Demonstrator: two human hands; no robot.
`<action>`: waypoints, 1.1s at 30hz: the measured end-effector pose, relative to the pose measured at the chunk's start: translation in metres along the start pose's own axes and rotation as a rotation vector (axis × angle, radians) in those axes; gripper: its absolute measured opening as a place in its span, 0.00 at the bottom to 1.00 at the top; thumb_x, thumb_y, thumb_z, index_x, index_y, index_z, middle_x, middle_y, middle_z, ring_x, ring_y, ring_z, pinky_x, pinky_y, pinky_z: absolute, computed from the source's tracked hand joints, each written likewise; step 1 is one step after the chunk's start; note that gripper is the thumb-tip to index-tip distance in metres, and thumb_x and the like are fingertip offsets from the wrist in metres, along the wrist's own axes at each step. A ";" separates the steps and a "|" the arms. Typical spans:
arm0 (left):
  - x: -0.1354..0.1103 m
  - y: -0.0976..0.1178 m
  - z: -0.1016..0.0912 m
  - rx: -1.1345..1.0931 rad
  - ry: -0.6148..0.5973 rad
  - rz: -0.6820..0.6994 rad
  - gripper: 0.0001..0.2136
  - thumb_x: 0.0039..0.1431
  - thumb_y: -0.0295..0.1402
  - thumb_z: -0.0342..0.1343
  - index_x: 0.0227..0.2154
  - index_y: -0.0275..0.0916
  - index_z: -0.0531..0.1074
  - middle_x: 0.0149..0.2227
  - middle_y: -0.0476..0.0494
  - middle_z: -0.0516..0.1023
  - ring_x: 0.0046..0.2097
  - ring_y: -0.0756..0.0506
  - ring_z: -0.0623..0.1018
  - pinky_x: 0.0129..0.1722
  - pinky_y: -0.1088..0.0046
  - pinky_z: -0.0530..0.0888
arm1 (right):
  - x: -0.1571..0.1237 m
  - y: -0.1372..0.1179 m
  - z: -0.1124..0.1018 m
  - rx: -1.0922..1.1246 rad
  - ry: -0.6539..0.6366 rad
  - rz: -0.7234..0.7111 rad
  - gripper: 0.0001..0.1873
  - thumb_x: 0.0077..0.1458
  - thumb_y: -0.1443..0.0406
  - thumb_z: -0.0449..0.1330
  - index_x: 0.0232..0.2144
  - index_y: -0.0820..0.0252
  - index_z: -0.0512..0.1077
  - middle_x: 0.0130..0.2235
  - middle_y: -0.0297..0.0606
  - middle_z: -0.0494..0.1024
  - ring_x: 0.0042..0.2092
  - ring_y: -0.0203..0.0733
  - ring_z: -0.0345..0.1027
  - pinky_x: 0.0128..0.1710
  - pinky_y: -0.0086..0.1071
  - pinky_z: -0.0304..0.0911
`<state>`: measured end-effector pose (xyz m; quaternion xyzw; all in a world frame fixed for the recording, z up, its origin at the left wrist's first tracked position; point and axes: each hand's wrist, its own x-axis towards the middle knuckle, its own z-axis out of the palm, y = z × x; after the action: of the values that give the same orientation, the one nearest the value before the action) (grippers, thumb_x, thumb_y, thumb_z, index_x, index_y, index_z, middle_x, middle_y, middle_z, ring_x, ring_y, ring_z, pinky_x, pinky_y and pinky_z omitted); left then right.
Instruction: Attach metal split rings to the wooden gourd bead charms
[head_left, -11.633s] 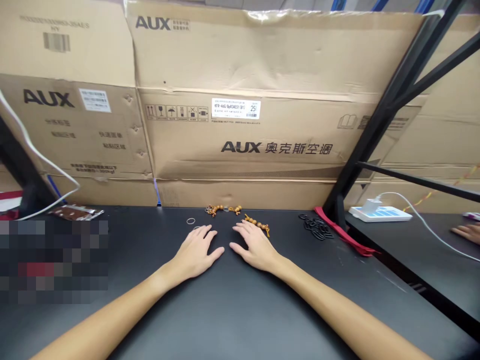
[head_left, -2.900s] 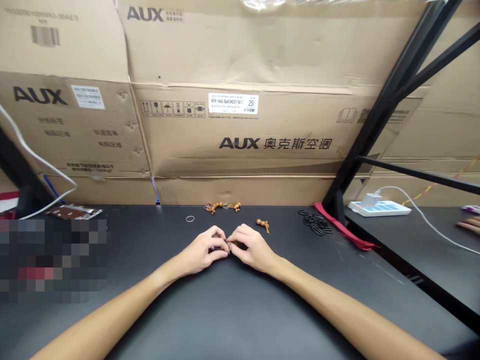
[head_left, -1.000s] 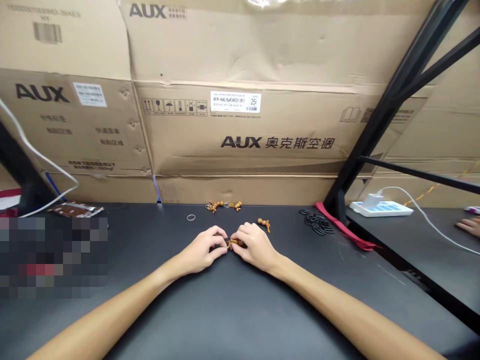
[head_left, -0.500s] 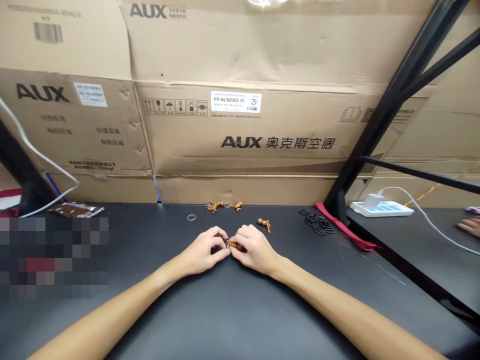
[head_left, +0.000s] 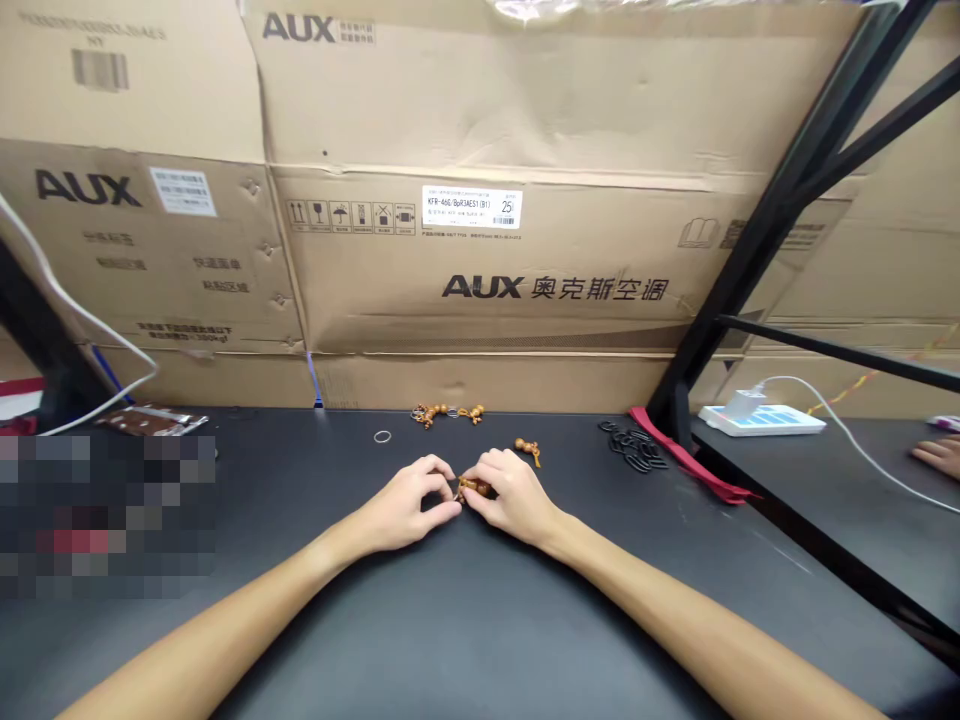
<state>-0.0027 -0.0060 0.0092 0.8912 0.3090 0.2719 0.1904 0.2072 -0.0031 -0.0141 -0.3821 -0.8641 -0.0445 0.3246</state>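
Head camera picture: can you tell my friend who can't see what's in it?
The left hand and right hand pinch small brown wooden beads on a black table. A beaded tassel and a small ring lie nearby, in front of big AUX cardboard boxes.

The large cardboard carton (head_left: 480,262) is showing "AUX" in black beside the Chinese 奥克斯空调 (air conditioner), while its white label (head_left: 472,207) is reading KFR-46G/BpR3AES1(B1) with a boxed 25. The same carton is carrying a second "AUX" near its top edge, and the carton to the left (head_left: 180,262) is bearing "AUX" too — right beside a barcode sticker (head_left: 183,191).
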 end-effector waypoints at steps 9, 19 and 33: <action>-0.001 0.001 0.000 -0.006 -0.006 0.021 0.09 0.63 0.32 0.48 0.29 0.38 0.70 0.44 0.43 0.70 0.43 0.47 0.73 0.47 0.70 0.70 | 0.000 -0.006 0.000 -0.030 0.015 -0.109 0.06 0.57 0.66 0.56 0.29 0.60 0.72 0.28 0.36 0.72 0.30 0.37 0.62 0.34 0.32 0.53; 0.000 -0.002 -0.002 0.019 0.014 0.007 0.09 0.64 0.32 0.47 0.30 0.39 0.69 0.45 0.44 0.69 0.42 0.47 0.73 0.46 0.70 0.70 | 0.001 0.004 0.001 -0.059 -0.041 0.036 0.05 0.56 0.64 0.61 0.36 0.59 0.72 0.33 0.37 0.75 0.36 0.41 0.67 0.38 0.33 0.59; -0.003 -0.007 0.001 0.449 -0.002 0.019 0.15 0.65 0.41 0.46 0.45 0.39 0.71 0.46 0.40 0.75 0.48 0.41 0.72 0.48 0.62 0.67 | 0.001 -0.002 -0.003 0.041 -0.152 0.026 0.11 0.58 0.59 0.58 0.39 0.60 0.73 0.41 0.42 0.77 0.43 0.44 0.69 0.44 0.37 0.63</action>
<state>-0.0073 -0.0033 0.0041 0.9144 0.3532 0.1972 -0.0151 0.2069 -0.0047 -0.0108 -0.3887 -0.8820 0.0064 0.2663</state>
